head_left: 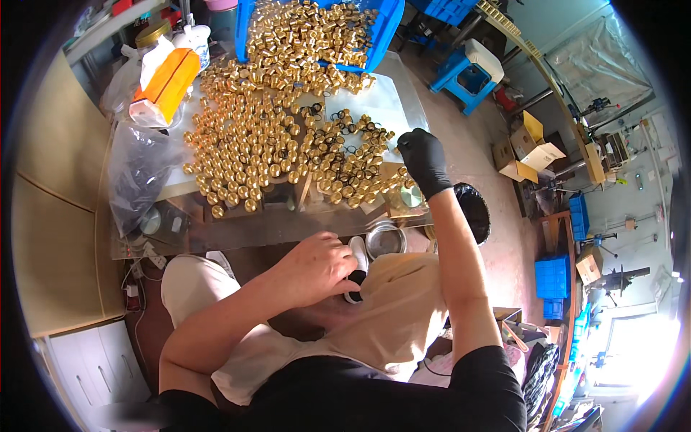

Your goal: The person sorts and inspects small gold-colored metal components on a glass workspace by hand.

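Observation:
Small brass caps [248,140], round and shiny, lie in a dense spread over the table. Thin black rings [351,129] are scattered among those on the right side. My right hand [425,160], in a black glove, is at the right edge of the spread with its fingers curled and pressed together. A brass-coloured bit shows by its fingertips; what it grips is mostly hidden. Bare and held over my lap, my left hand [320,263] is in front of the table's near edge. Its fingers bend loosely with the thumb apart, and nothing shows in it.
A blue crate [242,36] full of brass caps lies at the table's far side, its contents spilling forward. An orange tissue pack [167,86] and a clear plastic bag [140,169] are at the left. A black-lined bin [473,212] and a blue stool [461,75] stand at the right.

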A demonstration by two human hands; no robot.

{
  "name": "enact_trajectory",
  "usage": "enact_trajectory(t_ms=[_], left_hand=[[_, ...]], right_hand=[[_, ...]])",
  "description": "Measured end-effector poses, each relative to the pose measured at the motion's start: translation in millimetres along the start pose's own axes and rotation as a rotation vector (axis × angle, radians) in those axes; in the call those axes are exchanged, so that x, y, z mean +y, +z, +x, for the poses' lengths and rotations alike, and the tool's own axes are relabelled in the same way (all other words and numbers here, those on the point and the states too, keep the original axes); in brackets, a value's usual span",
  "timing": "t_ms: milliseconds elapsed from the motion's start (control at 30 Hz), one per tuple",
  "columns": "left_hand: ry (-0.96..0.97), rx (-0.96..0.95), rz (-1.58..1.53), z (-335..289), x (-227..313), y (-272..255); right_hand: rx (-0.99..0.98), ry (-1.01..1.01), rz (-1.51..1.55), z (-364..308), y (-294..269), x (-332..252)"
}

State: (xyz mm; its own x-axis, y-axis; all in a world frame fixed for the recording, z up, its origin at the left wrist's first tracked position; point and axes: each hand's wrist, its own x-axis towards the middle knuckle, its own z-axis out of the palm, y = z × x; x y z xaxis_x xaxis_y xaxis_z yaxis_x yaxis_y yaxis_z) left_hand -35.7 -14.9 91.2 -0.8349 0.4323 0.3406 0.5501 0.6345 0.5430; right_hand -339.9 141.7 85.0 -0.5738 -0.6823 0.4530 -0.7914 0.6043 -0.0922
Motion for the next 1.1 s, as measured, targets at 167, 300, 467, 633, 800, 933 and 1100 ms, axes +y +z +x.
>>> enact_trajectory(t_ms=[167, 300, 467, 633, 800, 933, 1100], left_hand=[[-0.018, -0.043, 0.030, 2.8, 0.0, -0.7], [-0.017, -0.019, 0.032, 4.2, -2.9, 2.6], [0.000, -0.014, 0.024, 1.3, -1.6, 3.2], [-0.007, -0.042, 0.028, 0.1, -1.0, -0.4], [-0.004, -0.013, 0.036, -0.4, -2.2, 1.2], [-0.015, -0.030, 0.027, -3.0, -2.0, -0.7], [-0.011, -0.012, 0.016, -3.8, -3.5, -0.2]], right_hand=[[-0.130, -0.047, -0.355, 4.2, 12.1, -5.5], [-0.219, -0.058, -0.212, 2.8, 3.1, 9.3], [-0.090, 0.069, 0.076, -8.3, -14.3, 0.2], [-0.056, -0.007, 0.183, -6.6, 5.9, -6.7], [0.067, 0.024, 0.152, -3.5, 4.4, -11.1], [-0.009, -0.075, 0.217, -3.4, -3.3, -25.5], [-0.072, -0.092, 0.171, -6.5, -13.2, -22.8]])
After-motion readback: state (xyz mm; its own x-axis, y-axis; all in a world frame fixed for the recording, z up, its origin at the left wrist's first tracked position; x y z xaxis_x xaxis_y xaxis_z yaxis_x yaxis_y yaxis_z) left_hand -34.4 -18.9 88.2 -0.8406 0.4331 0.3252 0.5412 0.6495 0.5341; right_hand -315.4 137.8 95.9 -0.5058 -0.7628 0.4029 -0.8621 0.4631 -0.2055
